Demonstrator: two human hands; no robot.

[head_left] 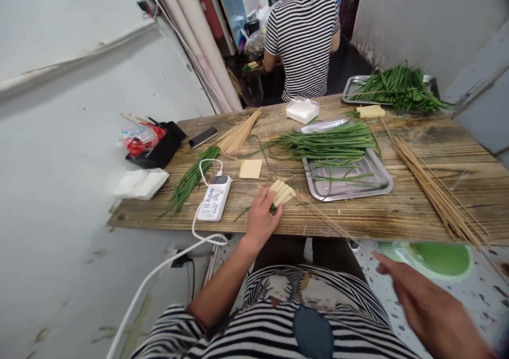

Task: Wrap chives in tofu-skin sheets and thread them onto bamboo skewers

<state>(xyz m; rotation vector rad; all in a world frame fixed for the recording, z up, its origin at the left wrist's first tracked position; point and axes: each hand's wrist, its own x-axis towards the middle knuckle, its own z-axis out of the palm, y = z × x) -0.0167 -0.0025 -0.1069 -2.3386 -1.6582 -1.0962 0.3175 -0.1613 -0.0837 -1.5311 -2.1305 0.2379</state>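
Observation:
My left hand (261, 218) is closed around the left end of several pale yellow tofu-skin rolls (283, 192) lying side by side on the table; a bit of green shows under the fingers. Thin bamboo skewers (328, 221) stretch from near the rolls toward the table's front edge. Past that edge, at the lower right, my right hand (427, 300) is in the air, blurred, fingers stretched out with nothing visible in them. A square tofu-skin sheet (250, 169) lies just behind the rolls. Chives (330, 140) lie across a metal tray (350, 192) to their right.
Bamboo skewers (437, 189) lie at the right, others (240, 133) at the back. Left are a white power bank (214, 199) with a cable, cut chives (194, 176), a phone (203, 137) and a black box (165, 147). A person (304, 35) sits beyond the table.

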